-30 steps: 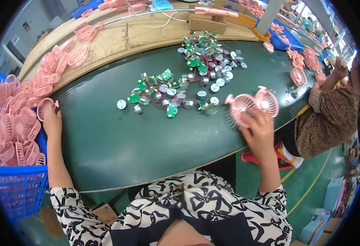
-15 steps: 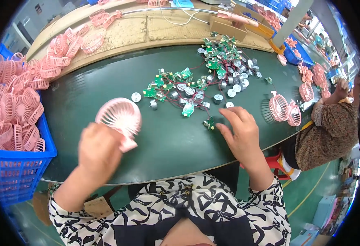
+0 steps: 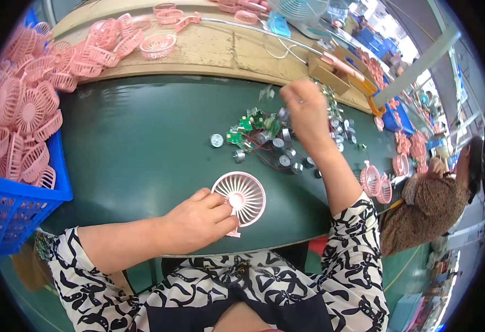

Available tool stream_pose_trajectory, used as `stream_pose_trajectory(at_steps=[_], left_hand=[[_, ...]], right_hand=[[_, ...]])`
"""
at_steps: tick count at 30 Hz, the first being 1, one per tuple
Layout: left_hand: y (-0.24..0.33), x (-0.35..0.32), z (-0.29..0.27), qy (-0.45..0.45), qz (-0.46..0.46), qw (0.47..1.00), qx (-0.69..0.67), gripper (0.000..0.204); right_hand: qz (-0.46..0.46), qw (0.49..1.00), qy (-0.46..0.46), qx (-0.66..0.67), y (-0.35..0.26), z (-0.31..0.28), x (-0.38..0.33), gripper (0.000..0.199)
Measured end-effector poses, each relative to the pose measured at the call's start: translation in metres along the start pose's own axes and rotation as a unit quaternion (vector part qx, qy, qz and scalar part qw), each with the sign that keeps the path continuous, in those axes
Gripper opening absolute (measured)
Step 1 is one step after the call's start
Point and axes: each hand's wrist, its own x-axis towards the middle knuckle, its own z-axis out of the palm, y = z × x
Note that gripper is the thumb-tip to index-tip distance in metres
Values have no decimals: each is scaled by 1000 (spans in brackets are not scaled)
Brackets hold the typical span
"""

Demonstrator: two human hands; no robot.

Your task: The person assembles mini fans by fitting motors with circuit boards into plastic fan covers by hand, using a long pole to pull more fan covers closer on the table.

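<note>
In my left hand is a round pink slatted fan cover, gripped by its short stem near the table's front edge. Its dished inside, with a round hub, faces up. Farther off, my right hand is raised over a heap of green circuit boards and small silver motors joined by red wires. Its fingers are curled and smeared by motion. A blurred small piece hangs beside these fingertips; what exactly they hold cannot be made out.
Pink covers fill a blue basket on the left and spill onto the wooden shelf. Two covers stand at the table's right. A cardboard box and metal post are behind. A co-worker sits at the right.
My left hand has brought the pink cover rightward and lower, in front of me. My right hand has moved away from the near board, up over the heap. The view has shifted.
</note>
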Motion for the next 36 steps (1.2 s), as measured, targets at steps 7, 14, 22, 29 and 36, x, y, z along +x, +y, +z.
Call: stream_pose_trajectory(at_steps=[7, 14, 22, 29, 36], left_hand=[[2, -3, -2, -37, 2, 997, -71, 22], [7, -5, 7, 18, 24, 995, -93, 25], [27, -7, 1, -46, 43, 997, -45, 28], [32, -6, -16, -88, 114, 989, 14, 18], [14, -18, -21, -83, 98, 990, -63, 19]], right_hand=[[93, 991, -46, 86, -5, 14, 21, 16], [190, 962, -39, 193, -36, -20, -5, 17], [79, 990, -73, 96, -66, -36, -92, 5], [-3, 970, -239, 38, -78, -21, -98, 24], [160, 967, -200, -16, -90, -41, -130, 41]])
